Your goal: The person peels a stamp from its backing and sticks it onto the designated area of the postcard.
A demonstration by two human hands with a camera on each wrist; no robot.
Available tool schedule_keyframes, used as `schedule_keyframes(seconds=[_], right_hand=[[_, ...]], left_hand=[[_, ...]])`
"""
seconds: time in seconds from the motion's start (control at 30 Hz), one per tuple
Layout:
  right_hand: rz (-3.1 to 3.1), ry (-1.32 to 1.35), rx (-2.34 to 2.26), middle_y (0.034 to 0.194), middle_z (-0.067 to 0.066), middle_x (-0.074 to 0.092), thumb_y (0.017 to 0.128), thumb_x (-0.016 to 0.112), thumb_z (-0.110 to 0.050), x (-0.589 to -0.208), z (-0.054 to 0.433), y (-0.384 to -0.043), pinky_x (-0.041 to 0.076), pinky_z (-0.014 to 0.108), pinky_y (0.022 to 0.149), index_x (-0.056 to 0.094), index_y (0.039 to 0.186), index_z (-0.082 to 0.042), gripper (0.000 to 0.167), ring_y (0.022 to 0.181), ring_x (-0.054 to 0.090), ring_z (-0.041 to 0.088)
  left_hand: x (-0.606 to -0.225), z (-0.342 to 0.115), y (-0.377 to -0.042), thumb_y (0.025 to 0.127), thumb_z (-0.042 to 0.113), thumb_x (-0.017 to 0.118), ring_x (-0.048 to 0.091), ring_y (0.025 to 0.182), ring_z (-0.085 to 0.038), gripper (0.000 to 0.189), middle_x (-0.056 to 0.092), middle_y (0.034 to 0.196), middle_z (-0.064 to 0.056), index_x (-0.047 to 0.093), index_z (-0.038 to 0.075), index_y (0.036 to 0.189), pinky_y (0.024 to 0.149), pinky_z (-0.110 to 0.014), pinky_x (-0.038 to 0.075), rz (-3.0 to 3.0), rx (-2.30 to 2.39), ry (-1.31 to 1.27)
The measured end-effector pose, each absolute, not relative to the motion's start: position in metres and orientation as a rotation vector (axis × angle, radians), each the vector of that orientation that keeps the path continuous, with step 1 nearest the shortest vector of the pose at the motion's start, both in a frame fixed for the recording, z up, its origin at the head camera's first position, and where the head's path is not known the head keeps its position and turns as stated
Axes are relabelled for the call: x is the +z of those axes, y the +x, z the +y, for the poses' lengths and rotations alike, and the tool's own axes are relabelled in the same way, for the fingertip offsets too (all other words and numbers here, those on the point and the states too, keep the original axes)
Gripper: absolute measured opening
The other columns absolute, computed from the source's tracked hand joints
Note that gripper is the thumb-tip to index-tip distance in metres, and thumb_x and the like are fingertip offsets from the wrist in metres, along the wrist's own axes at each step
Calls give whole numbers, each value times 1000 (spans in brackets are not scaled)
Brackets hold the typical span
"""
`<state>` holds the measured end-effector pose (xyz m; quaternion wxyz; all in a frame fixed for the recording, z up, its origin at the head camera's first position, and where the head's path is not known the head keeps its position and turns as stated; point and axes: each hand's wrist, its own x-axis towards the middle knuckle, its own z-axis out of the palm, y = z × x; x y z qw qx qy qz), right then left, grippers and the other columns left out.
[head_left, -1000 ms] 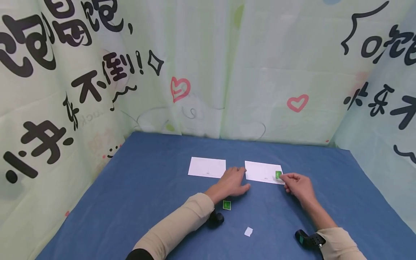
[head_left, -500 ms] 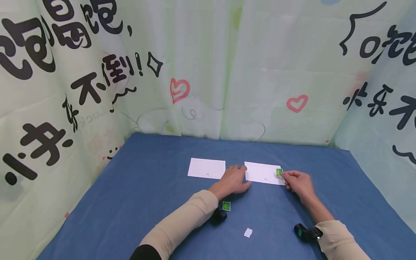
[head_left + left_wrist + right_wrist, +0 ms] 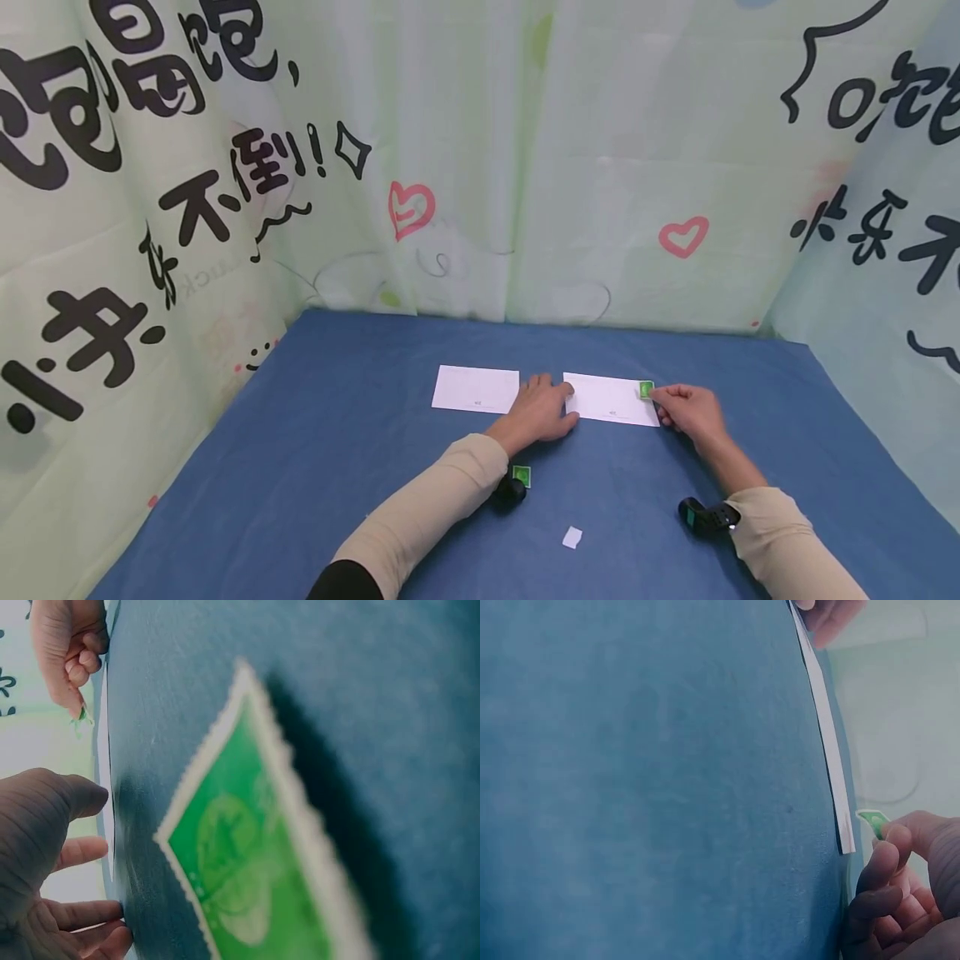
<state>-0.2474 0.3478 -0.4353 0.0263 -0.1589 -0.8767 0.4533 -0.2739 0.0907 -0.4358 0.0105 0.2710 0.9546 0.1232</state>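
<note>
My right hand (image 3: 688,410) pinches a small green postage stamp (image 3: 646,389) between thumb and forefinger, over the top right corner of a white envelope (image 3: 607,398). In the right wrist view, the pinched stamp (image 3: 874,823) looks slightly raised off the envelope (image 3: 826,735). My left hand (image 3: 534,410) rests at the envelope's left end with fingers extended, the forefinger touching its edge. A second green stamp (image 3: 522,476) lies on the cloth beneath my left wrist; its scalloped white border fills much of the left wrist view (image 3: 236,862).
Another white envelope (image 3: 476,388) lies flat left of my left hand. A small white piece of paper (image 3: 572,537) is nearer the front. Blue cloth (image 3: 360,433) covers the table, and printed curtains (image 3: 465,167) enclose the back and sides.
My right hand has shifted the stamp slightly away from me, towards the envelope's top right corner. My left hand has stayed nearly in place, its forearm drifting a little to the right.
</note>
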Motion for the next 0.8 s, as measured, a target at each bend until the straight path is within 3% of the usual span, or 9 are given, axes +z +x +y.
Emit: schedule_keyframes(seconds=[0.2, 0.8], right_hand=[[-2756, -478, 1381, 66, -5, 59, 100, 63, -28, -435, 350, -255, 44, 26, 54, 67, 112, 8, 38, 61, 55, 9], [-2869, -461, 1275, 64, -4, 59, 96, 64, -27, -438, 354, -272, 44, 27, 54, 70, 99, 5, 32, 60, 55, 10]], left_hand=[[-435, 90, -276, 101, 41, 60, 49, 121, -25, 40, 56, 130, -11, 64, 19, 134, 104, -39, 41, 2980, 389, 851], [-433, 95, -277, 100, 40, 61, 52, 114, -24, 36, 60, 121, -11, 66, 19, 128, 97, -38, 44, 3029, 282, 847]])
